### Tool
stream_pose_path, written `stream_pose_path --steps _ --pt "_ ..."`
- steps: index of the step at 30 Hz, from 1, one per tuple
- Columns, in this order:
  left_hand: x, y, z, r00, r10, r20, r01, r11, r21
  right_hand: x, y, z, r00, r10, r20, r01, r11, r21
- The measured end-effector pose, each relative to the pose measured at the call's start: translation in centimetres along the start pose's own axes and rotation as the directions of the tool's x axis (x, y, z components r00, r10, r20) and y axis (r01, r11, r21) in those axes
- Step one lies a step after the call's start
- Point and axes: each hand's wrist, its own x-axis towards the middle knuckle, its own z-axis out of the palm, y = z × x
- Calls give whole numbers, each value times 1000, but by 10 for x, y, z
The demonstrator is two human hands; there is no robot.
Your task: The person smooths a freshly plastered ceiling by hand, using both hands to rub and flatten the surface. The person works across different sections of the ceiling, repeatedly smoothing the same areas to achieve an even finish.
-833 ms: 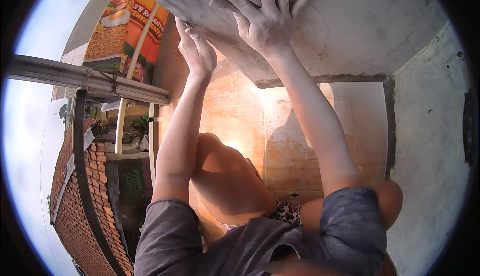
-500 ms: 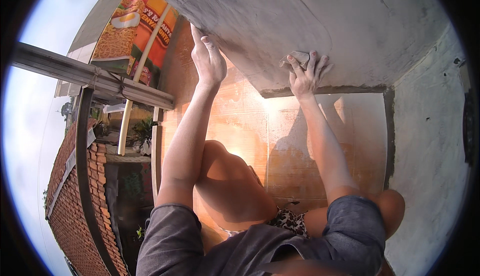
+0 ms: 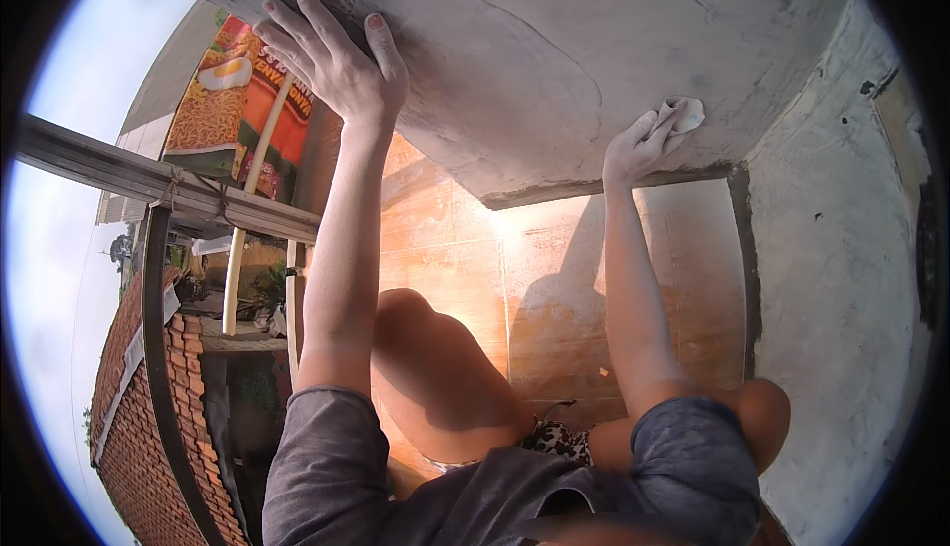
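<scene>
A grey plastered wall (image 3: 515, 61) spans the upper part of the view, with a thin curved line across its surface. My left hand (image 3: 348, 73) lies near its left edge, fingers spread and pale with dust. Toward the wall's lower right, my right hand (image 3: 633, 153) pinches a small folded piece of pale sandpaper (image 3: 686, 113) between thumb and fingers. The sheet is creased, and its outer end sticks out past my fingertips beside the wall. Dust coats both my forearms.
Below the wall lies an orange tiled floor (image 3: 450, 269), with my bent leg over it. A second rough grey wall (image 3: 826, 279) stands at the right. On the left are a metal rail (image 3: 109, 168), a pale pole (image 3: 236, 279), a printed banner (image 3: 220, 100) and a tiled roof (image 3: 143, 417).
My left hand has gone from edge-on beside the wall's edge to spread higher on its face. The right hand has slid right and turned, now pinching the sandpaper rather than pressing it flat.
</scene>
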Motion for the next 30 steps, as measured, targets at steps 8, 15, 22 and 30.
stream_pose_path --steps 8,15,22,30 --pt "-155 92 57 332 825 457 -858 466 -217 49 29 -49 983 172 -63 -178 818 -546" --pt "-67 53 42 856 472 212 -501 857 116 46 13 -38 997 15 72 5 962 -274" --pt "-59 75 28 871 449 198 -454 891 -23 31 14 -35 996 64 58 -46 961 -273" --pt "-213 -19 50 304 846 438 -934 355 -35 40 8 -55 991 127 51 -112 969 -220"
